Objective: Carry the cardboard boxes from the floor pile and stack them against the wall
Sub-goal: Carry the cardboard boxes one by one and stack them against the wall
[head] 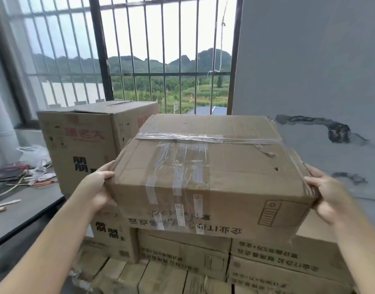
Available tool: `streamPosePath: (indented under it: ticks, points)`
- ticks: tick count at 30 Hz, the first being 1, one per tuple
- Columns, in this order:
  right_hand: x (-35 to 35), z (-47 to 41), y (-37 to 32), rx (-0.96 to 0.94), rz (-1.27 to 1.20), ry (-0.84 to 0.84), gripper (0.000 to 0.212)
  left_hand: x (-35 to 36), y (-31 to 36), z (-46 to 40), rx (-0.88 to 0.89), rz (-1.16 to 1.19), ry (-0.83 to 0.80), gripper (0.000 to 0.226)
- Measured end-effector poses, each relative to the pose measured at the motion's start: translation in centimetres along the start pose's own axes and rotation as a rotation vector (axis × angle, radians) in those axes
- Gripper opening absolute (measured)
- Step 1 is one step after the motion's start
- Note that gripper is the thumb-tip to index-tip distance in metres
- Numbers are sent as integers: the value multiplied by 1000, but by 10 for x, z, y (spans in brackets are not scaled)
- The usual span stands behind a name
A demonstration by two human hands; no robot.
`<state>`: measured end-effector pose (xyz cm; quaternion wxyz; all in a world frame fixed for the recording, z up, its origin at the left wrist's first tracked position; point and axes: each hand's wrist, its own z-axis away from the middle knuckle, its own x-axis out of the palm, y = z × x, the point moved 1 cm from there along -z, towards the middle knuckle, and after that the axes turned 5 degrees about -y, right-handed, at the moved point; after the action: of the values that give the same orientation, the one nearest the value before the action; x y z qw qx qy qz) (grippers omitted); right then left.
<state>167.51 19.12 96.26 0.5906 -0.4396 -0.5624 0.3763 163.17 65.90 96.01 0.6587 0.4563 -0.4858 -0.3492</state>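
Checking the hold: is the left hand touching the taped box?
Touching. The head view shows the left hand gripping the taped box at its left edge, thumb on top.

Both arms reach forward; left hand point(97, 188) and right hand point(328, 198) grip opposite sides (thumbs on top)

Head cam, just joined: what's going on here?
A person is holding a taped cardboard box with both hands, the left hand on its left end and the right hand on its right end. The box sits at the top of a stack of boxes beside the grey wall; whether it is fully set down cannot be told. A taller box stands behind to the left, by the barred window.
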Motion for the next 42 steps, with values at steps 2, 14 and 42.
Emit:
streamPosePath:
  ticks: [2, 14, 42]
  points:
    - [3, -31, 10, -11, -10, 4, 46, 4, -4, -31, 7, 4, 22, 46]
    - [45, -181, 117, 105, 18, 189, 48, 2, -35, -237, -78, -59, 87, 40]
    - [71, -218, 205, 106, 353, 286, 42, -44, -109, -296, 20, -309, 265, 48]
